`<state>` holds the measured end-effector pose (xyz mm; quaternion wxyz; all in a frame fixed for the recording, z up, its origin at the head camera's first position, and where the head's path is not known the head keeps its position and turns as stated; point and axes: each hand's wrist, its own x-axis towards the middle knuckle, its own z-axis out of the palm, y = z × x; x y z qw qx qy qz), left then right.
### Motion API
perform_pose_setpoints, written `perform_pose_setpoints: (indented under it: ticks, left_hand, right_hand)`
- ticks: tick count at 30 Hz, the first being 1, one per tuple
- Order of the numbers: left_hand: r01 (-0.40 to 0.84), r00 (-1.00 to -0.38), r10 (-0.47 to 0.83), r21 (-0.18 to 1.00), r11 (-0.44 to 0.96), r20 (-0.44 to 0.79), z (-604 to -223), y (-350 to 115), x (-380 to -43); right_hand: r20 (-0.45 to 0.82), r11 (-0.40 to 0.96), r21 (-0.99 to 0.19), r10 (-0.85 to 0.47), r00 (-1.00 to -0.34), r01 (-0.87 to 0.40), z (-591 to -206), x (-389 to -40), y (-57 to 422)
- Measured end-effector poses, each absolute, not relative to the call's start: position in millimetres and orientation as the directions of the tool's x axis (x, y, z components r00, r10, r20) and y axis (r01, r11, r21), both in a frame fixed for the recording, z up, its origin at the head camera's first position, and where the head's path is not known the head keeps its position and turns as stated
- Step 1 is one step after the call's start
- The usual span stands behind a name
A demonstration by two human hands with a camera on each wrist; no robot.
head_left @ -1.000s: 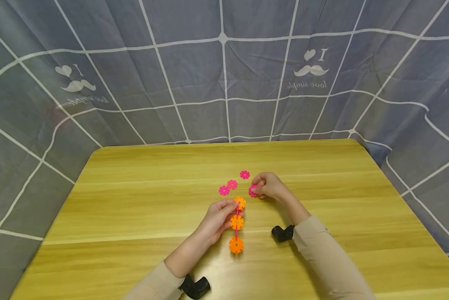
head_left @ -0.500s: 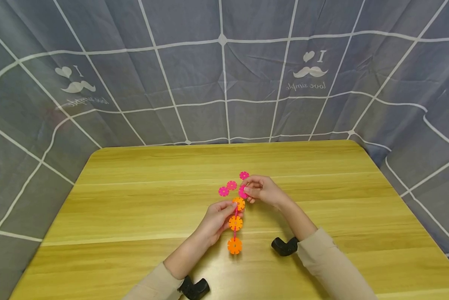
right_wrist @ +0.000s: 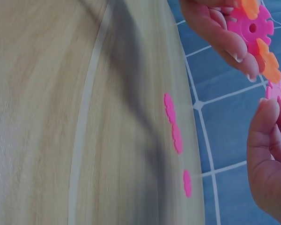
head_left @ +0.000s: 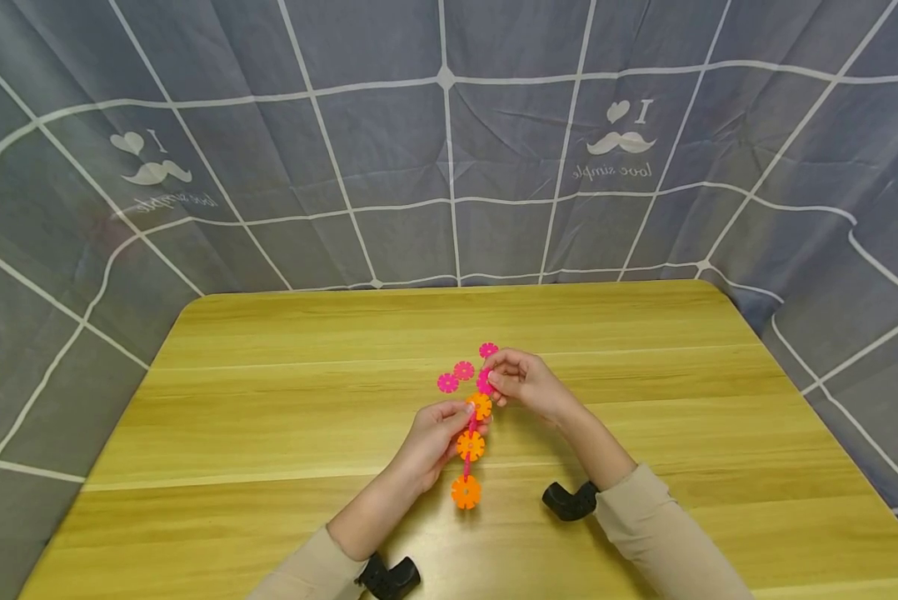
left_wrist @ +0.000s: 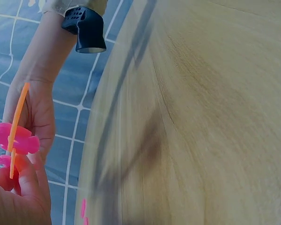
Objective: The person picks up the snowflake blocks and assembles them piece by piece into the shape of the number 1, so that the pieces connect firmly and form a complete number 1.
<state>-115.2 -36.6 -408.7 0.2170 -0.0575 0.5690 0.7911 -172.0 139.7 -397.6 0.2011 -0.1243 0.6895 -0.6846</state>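
Observation:
My left hand (head_left: 436,433) grips a chain of notched plastic discs near its far end. Three orange discs (head_left: 471,446) alternate with pink discs (right_wrist: 253,29) set crosswise between them. Thumb and forefinger of my right hand (head_left: 527,383) pinch a single pink disc (head_left: 484,382). In the right wrist view that pink disc (right_wrist: 275,91) meets the edge of the end orange disc (right_wrist: 270,65), its notches lined up edge to edge. The left wrist view shows an orange disc (left_wrist: 18,112) edge-on, with pink pieces around it.
Three loose pink discs lie flat beyond my hands: a left one (head_left: 447,382), a middle one (head_left: 464,370) and a far one (head_left: 488,350). Black wrist cameras hang under the left sleeve (head_left: 391,577) and right sleeve (head_left: 571,501). A grey gridded curtain (head_left: 389,167) surrounds the wooden table (head_left: 269,400).
My right hand has carried its pink disc left, up to the end orange disc of the chain. The chain's near end has swung slightly left. My left hand keeps its hold.

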Motion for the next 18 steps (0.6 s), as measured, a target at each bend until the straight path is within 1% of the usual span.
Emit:
perform_pose_setpoints:
  ticks: [10, 14, 18]
  left_hand:
    - [-0.381, -0.913, 0.262, 0.883, -0.274, -0.312, -405.7, -35.2, -112.9]
    - [-0.364, -0.923, 0.232, 0.892, -0.268, -0.307, -406.1, -34.2, -111.4]
    - [-0.340, -0.934, 0.203, 0.906, -0.250, -0.294, -404.5, -33.0, -110.2]
  right_hand:
    - [-0.093, -0.027, -0.993, -0.435, -0.896, 0.117, -399.3, -167.0, 134.3]
    - [-0.041, -0.024, -0.998, -0.444, -0.895, 0.058, -398.0, -164.2, 132.4]
    - [0.027, -0.001, -1.000, -0.442, -0.896, -0.030, -394.9, -161.0, 133.9]
